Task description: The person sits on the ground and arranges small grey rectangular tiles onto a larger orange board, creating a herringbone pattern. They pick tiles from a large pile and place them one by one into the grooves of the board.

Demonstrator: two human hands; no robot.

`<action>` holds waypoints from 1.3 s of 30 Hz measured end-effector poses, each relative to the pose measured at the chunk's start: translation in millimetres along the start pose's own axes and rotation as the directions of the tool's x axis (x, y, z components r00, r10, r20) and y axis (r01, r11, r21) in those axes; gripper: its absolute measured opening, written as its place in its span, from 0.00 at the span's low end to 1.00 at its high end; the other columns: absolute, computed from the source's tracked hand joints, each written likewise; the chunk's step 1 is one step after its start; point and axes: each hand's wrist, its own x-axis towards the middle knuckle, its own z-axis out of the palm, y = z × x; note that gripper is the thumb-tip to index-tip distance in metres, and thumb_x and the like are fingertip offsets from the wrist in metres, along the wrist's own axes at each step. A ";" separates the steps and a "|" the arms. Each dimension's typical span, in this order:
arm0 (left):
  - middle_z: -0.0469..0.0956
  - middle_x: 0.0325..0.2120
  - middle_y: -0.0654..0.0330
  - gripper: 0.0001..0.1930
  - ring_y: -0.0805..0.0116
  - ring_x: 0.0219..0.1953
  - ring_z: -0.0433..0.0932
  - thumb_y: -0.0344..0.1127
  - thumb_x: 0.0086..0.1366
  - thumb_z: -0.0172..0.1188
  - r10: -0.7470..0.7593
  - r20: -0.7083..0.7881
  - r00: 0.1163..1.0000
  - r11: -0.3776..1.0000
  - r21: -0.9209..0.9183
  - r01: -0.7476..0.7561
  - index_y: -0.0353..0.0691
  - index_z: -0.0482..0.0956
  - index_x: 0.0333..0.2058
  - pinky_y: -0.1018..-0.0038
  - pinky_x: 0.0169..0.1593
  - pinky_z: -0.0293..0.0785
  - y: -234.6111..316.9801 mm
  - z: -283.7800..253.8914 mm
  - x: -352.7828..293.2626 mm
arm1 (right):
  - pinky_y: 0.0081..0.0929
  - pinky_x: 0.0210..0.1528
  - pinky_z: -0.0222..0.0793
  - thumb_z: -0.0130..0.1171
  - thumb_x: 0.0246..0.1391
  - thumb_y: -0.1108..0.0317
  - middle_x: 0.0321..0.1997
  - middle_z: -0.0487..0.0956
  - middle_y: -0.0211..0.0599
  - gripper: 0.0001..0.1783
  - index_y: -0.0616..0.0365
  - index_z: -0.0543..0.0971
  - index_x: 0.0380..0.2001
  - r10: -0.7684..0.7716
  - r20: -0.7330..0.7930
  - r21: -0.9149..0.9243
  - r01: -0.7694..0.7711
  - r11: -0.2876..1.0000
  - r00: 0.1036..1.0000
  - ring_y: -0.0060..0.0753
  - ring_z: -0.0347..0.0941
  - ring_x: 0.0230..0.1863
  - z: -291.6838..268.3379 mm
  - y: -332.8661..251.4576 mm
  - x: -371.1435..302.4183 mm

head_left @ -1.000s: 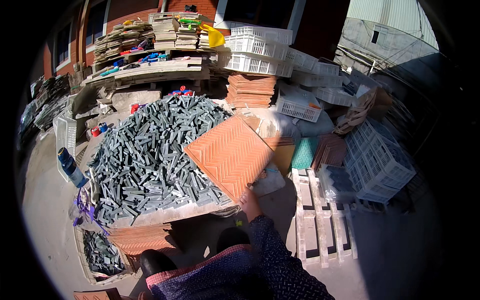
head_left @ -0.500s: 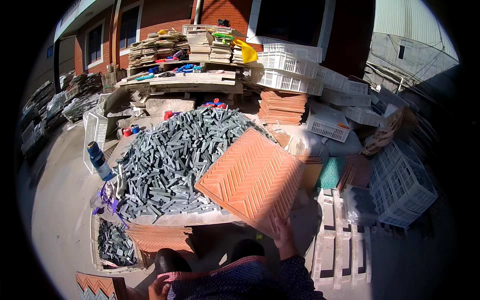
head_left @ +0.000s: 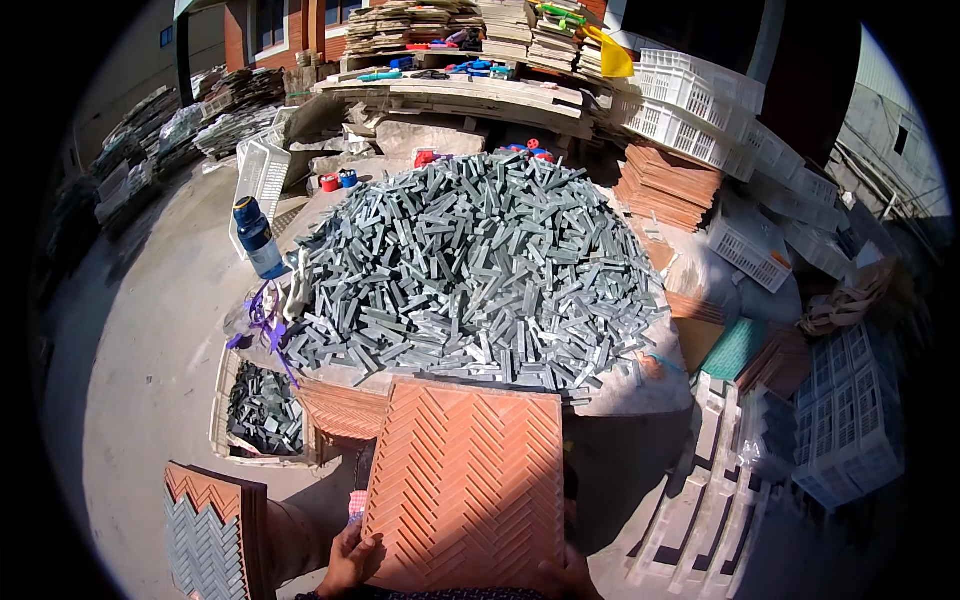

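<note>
An orange mould tray (head_left: 465, 480) with a grooved herringbone pattern is held in front of me, its far edge by the front edge of the table. My left hand (head_left: 348, 558) grips its left edge near the lower corner. At the lower right edge, my right hand (head_left: 568, 576) is closed on the same tray, partly in shadow and cut off by the picture's edge. The slots I can see hold no strips. Beyond it, a big heap of grey-green stone strips (head_left: 470, 260) covers the table. To my left, a stack of similar trays (head_left: 205, 530) shows grey strips set in its top one.
A crate of stone scraps (head_left: 265, 405) stands left of my knees. A blue bottle (head_left: 258, 240) and purple ties (head_left: 265, 310) lie along the table's left side. On the right are a pallet (head_left: 690, 490), white crates (head_left: 850, 410) and stacked orange trays (head_left: 668, 185).
The tray has swung from tilted over the heap's right side to squarely before me, nearer my body. My left hand has left my lap and taken its left edge. The view has shifted leftward.
</note>
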 end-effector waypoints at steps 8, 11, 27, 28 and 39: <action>0.73 0.37 0.60 0.21 0.76 0.33 0.72 0.28 0.65 0.53 -0.047 -0.225 0.973 0.991 -0.131 0.018 0.29 0.62 0.56 0.78 0.35 0.72 -17.3 -1.7 10.4 | 0.35 0.62 0.59 0.64 0.50 0.60 0.59 0.69 0.42 0.41 0.66 0.57 0.62 0.145 0.077 -0.138 -0.134 0.981 0.986 0.34 0.65 0.59 -22.5 20.3 31.4; 0.74 0.36 0.63 0.19 0.77 0.31 0.72 0.28 0.66 0.51 -0.055 -0.229 0.972 0.998 -0.028 0.050 0.30 0.62 0.55 0.79 0.35 0.71 6.4 4.3 27.5 | 0.31 0.59 0.63 0.62 0.52 0.63 0.58 0.70 0.42 0.37 0.66 0.60 0.61 0.106 0.174 -0.140 -0.082 0.987 0.979 0.34 0.66 0.58 8.1 -19.7 48.3; 0.55 0.63 0.47 0.40 0.47 0.66 0.53 0.37 0.52 0.66 0.743 0.315 0.590 -0.232 0.949 -0.215 0.35 0.57 0.61 0.53 0.66 0.47 145.7 -15.5 350.6 | 0.41 0.60 0.59 0.65 0.49 0.63 0.60 0.64 0.59 0.34 0.64 0.64 0.57 -0.783 0.251 -0.873 0.483 0.072 0.569 0.60 0.61 0.60 36.3 -190.7 391.2; 0.57 0.62 0.46 0.40 0.46 0.64 0.55 0.35 0.52 0.66 0.764 0.327 0.556 -0.216 0.942 -0.256 0.36 0.57 0.62 0.55 0.65 0.51 155.9 -3.0 362.6 | 0.42 0.60 0.59 0.66 0.48 0.60 0.60 0.64 0.57 0.36 0.64 0.65 0.57 -0.795 0.202 -0.890 0.445 0.094 0.573 0.58 0.62 0.59 32.9 -193.2 410.2; 0.54 0.63 0.44 0.35 0.32 0.64 0.46 0.47 0.53 0.65 0.808 0.241 0.538 -0.009 0.918 -0.396 0.44 0.66 0.59 0.47 0.65 0.47 123.8 78.4 418.0 | 0.44 0.56 0.58 0.69 0.40 0.48 0.52 0.72 0.39 0.32 0.54 0.75 0.47 -0.780 0.288 -0.885 0.465 0.004 0.555 0.45 0.64 0.56 90.2 -172.6 408.6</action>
